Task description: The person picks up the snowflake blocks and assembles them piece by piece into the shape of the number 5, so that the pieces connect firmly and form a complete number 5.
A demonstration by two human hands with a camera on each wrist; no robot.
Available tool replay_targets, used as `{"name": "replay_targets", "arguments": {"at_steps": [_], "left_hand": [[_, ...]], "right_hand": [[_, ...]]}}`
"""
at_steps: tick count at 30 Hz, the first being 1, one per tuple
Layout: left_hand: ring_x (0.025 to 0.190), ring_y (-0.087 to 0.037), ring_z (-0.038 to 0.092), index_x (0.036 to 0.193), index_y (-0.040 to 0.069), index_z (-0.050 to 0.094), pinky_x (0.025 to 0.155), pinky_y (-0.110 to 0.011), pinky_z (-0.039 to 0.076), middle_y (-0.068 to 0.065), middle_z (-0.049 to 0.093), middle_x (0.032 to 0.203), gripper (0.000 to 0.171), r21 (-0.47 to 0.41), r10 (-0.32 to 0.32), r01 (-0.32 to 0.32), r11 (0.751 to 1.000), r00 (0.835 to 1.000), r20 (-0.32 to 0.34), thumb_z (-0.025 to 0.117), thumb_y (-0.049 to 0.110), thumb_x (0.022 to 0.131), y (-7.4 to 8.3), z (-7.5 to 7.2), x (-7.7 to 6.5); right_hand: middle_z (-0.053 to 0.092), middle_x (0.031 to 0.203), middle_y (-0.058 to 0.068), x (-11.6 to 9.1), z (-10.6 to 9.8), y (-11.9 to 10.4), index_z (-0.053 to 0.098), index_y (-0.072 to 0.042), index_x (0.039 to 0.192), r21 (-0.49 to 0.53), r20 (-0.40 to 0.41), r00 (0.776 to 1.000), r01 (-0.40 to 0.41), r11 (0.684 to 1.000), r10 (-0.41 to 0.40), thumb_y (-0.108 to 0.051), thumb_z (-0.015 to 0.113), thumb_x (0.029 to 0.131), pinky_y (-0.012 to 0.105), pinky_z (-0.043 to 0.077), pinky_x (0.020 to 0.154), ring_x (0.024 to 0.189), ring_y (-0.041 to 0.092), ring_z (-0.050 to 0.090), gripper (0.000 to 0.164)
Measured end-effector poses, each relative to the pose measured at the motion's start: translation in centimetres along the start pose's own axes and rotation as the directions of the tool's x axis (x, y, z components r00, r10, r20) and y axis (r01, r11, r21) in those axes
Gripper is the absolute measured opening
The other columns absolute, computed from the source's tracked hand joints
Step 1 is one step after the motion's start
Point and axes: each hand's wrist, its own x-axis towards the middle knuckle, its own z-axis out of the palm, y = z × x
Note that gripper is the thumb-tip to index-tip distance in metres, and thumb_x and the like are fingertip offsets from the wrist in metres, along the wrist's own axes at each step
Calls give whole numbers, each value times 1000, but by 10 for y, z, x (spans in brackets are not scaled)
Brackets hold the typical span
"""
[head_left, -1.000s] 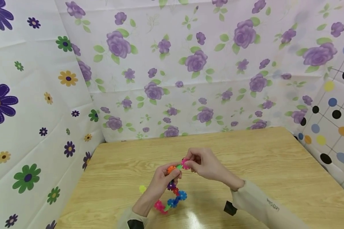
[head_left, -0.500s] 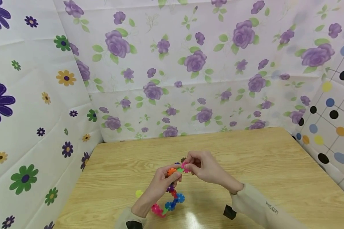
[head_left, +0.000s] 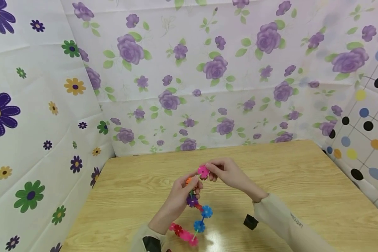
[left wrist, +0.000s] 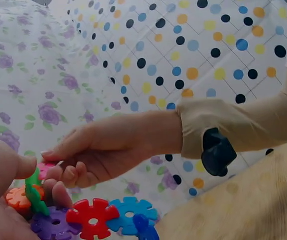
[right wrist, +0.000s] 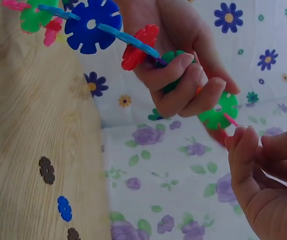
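My left hand (head_left: 175, 198) grips one end of a chain of slotted plastic flower discs, near an orange disc (left wrist: 18, 197) and a green disc (right wrist: 219, 111). Between thumb and fingertips, my right hand (head_left: 229, 175) pinches a pink disc (head_left: 203, 171). Its edge meets the green disc's rim in the right wrist view; how deep it sits in a slot I cannot tell. Below the left hand hang a purple disc (head_left: 192, 201), a red disc (left wrist: 93, 219) and blue discs (head_left: 207, 211). Pink discs (head_left: 186, 235) form the chain's lower part, and the left forearm hides some of it.
Loose on the wooden table (head_left: 271, 164) lie a brown disc (right wrist: 47, 170), a blue disc (right wrist: 64, 208) and another brown disc (right wrist: 73, 234). Flower-printed cloth (head_left: 163, 70) stands behind the table, and dotted cloth (head_left: 362, 140) hangs on the right.
Both hands have risen a little, the pink disc with them. The chain's hanging part has swung right and towards me, with more pink discs showing.
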Motion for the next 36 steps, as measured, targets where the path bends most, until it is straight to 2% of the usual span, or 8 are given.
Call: {"name": "replay_targets", "arguments": {"at_steps": [5,11,16,18,23,29,32,36], "left_hand": [[70,-4,50,142,5,38,68,-18,50,6,56,81,50,-137,-33,18,990,994,-104,51,30,101,0,-2,1],[69,-7,43,113,16,38,72,-24,44,6,46,76,25,-321,-44,-14,947,984,-171,53,31,100,-1,-6,4],[67,-5,44,141,18,23,74,-22,46,9,43,71,52,-367,-81,-2,930,975,-209,46,42,101,-4,-10,0],[67,-5,44,148,20,16,75,-22,46,10,42,70,61,-383,-99,7,924,971,-220,44,45,101,-6,-11,-1],[67,-5,46,148,23,13,76,-23,47,9,44,70,62,-423,-136,24,906,962,-236,44,48,100,-7,-13,0],[72,-8,48,143,23,5,82,-27,47,8,46,74,67,-466,-179,54,883,957,-229,46,52,98,-6,-13,0],[72,-8,48,136,25,15,82,-28,47,7,46,76,55,-509,-195,55,859,955,-226,46,51,99,-7,-13,0],[70,-8,48,111,26,31,83,-29,45,6,46,76,31,-562,-215,55,825,951,-223,46,51,99,-8,-13,0]], "right_hand": [[66,90,11,2,-3,9,67,-5,116,37,-7,998,-59,998,59,-28,45,104,31,57,65,73,32,62,34],[67,91,10,7,-2,21,68,-5,110,21,30,996,-84,996,83,-25,48,103,36,58,67,73,30,63,29],[67,87,6,13,-1,42,70,-8,104,-35,95,987,-130,991,133,-22,48,103,34,59,68,71,17,63,26],[67,86,5,16,0,51,70,-8,103,-48,118,981,-149,988,154,-21,47,103,36,58,68,72,20,64,26],[68,85,9,19,2,74,70,-6,102,-83,136,970,-192,978,201,-18,48,102,41,57,67,74,29,64,25],[69,92,21,22,6,105,70,2,103,-122,136,963,-215,969,231,-15,48,102,36,57,65,75,25,65,27],[70,93,20,23,9,117,70,3,103,-138,133,961,-225,965,243,-14,48,102,33,56,64,75,23,64,27],[69,92,16,25,12,124,69,2,106,-142,128,954,-254,957,273,-12,48,101,27,54,61,72,15,60,25]]}}
